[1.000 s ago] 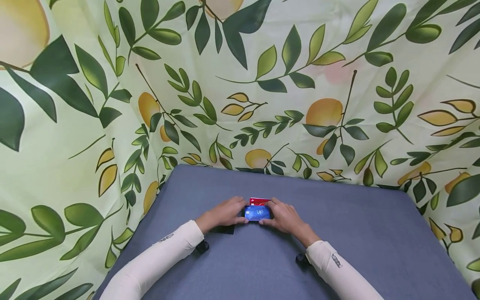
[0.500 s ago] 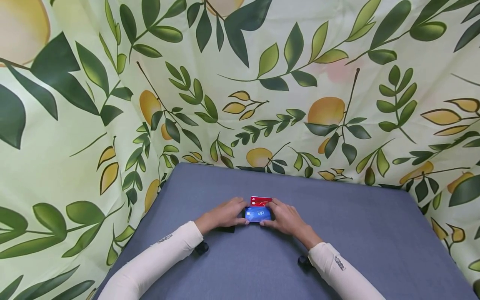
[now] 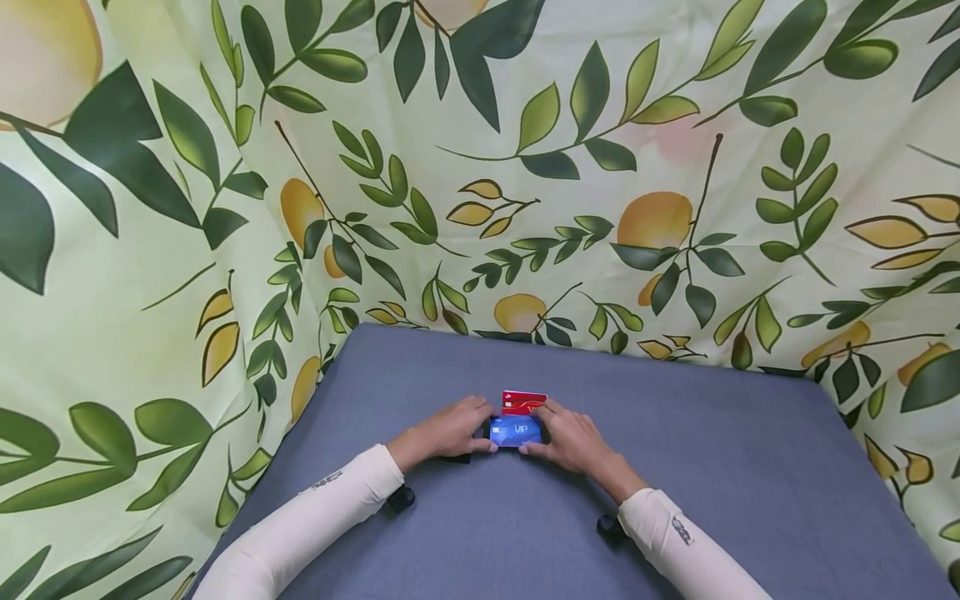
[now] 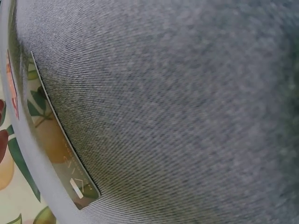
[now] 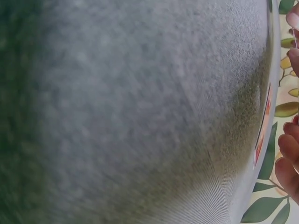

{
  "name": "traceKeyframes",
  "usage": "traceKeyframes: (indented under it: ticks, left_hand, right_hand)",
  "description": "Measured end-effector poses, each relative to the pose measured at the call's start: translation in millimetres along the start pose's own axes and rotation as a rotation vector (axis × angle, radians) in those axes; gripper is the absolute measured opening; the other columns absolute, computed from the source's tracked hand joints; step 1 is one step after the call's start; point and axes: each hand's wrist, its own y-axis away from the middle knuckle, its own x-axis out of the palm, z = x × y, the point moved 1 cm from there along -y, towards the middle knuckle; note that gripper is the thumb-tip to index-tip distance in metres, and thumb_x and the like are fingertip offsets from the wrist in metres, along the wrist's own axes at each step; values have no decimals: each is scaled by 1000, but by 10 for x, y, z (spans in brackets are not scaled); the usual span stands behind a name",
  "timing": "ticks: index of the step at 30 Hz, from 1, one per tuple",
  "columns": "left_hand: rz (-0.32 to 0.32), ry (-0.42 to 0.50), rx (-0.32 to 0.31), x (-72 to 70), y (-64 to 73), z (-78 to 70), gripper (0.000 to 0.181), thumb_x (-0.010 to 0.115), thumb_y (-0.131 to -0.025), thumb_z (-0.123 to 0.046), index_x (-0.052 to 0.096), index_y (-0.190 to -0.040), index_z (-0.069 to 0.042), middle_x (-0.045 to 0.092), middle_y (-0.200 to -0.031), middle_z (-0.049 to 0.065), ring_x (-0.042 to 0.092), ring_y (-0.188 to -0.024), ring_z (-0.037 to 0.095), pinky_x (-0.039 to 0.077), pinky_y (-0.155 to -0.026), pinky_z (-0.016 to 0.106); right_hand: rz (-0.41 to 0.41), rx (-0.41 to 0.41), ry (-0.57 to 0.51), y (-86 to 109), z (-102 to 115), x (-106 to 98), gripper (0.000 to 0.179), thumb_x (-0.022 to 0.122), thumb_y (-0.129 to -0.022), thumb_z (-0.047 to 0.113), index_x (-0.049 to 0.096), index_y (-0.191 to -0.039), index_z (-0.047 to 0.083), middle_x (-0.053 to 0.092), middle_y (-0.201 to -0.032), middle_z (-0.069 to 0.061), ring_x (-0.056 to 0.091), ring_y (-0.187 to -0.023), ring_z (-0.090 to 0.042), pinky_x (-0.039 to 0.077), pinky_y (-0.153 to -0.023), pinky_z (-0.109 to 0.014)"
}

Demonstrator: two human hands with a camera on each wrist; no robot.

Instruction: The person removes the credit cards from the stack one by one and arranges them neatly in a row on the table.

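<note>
Leaf-printed cloth (image 3: pixel 570 192) stands behind the grey-blue tabletop (image 3: pixel 517 533). The left hand (image 3: pixel 452 427) and right hand (image 3: pixel 576 437) grip opposite ends of a blue card (image 3: pixel 515 432), fingers parted from thumbs across its short side. The card sits between both hands. A red card (image 3: pixel 519 402) lies just beyond; a dark card (image 4: pixel 65 154) lies flat near the left wrist.

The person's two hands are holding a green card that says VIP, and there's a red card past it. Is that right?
Almost! The VIP card is blue, not green; the head view shows it. The left hand and right hand do hold it, and the red card is past it.
</note>
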Motion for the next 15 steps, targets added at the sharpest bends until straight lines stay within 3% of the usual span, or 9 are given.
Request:
traceKeyframes:
  ticks: [9, 15]
  left_hand:
    - [9, 18, 0, -9, 43, -8, 62, 69, -91, -50, 59, -135, -8, 62, -122, 5, 56, -108, 15, 51, -96, 31]
    - [-13, 35, 26, 10, 74, 3, 59, 69, -93, -48, 60, -134, -7, 62, -122, 6, 57, -110, 16, 51, -96, 34]
  right_hand:
    - [-18, -19, 21, 32, 11, 24, 69, 79, -80, 55, 64, -129, 9, 62, -134, -15, 65, -114, -31, 56, -87, -50]
    - [-45, -45, 38, 35, 35, 48, 66, 78, -80, 57, 66, -125, 10, 65, -123, -10, 67, -100, -25, 57, -79, -46]
